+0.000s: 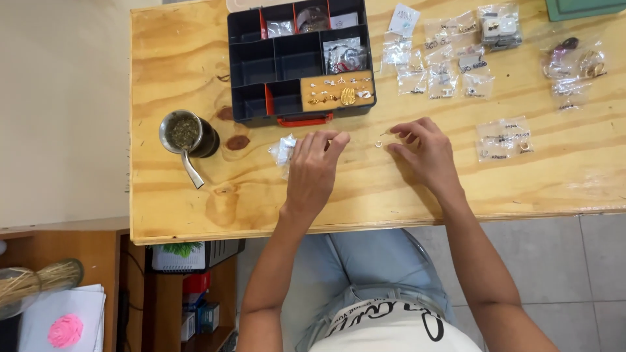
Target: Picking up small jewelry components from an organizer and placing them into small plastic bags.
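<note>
— Left hand (313,166) rests fingers-down on a small clear bag (283,151), pinning it flat?
— Yes. The tiny ring (379,144) lies bare on the table (169,65); the right hand (424,151) hovers beside, fingers loosely curled, holding nothing. Best pinched gently with fingertips.

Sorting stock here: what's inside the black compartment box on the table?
The box holds small clear bags in upper compartments and gold and silver trinkets in the bottom right one. Several compartments look empty; the bags' contents are unclear.
</note>
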